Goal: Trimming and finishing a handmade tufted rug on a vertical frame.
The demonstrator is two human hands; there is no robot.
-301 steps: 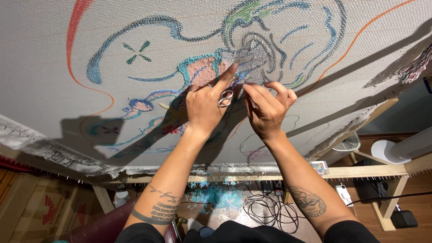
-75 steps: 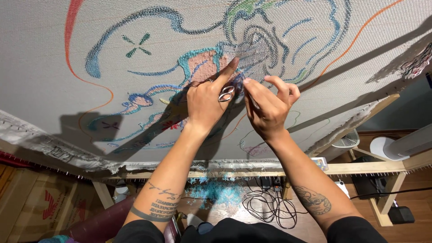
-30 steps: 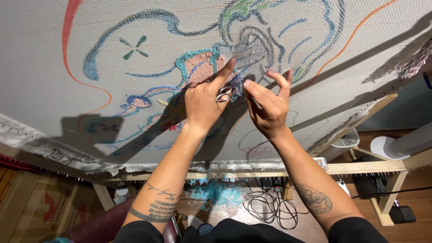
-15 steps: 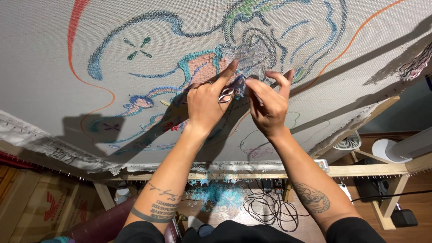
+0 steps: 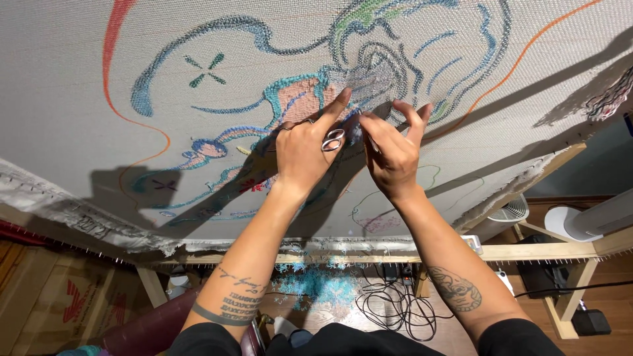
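A large pale cloth (image 5: pixel 86 59) is stretched on a wooden frame (image 5: pixel 527 252) and bears tufted yarn outlines in blue, teal, green, pink and orange. My left hand (image 5: pixel 304 150) rests against the cloth with the forefinger stretched up, and small silver scissors (image 5: pixel 333 139) sit in its fingers. My right hand (image 5: pixel 392 148) is just beside it, thumb and forefinger pinched together at the grey-blue tufted patch (image 5: pixel 372 76); whether they hold a thread I cannot tell.
Below the frame lie a tangle of black cable (image 5: pixel 389 306) and teal yarn scraps (image 5: pixel 316 287) on a wooden floor. A white fan (image 5: pixel 511 212) and a white tower unit (image 5: pixel 603 214) stand at the right. Cardboard boxes (image 5: pixel 53 300) sit at lower left.
Both hands have stayed at the same spot on the cloth with small finger movements. My right hand's fingers have closed into a pinch close to the scissors.
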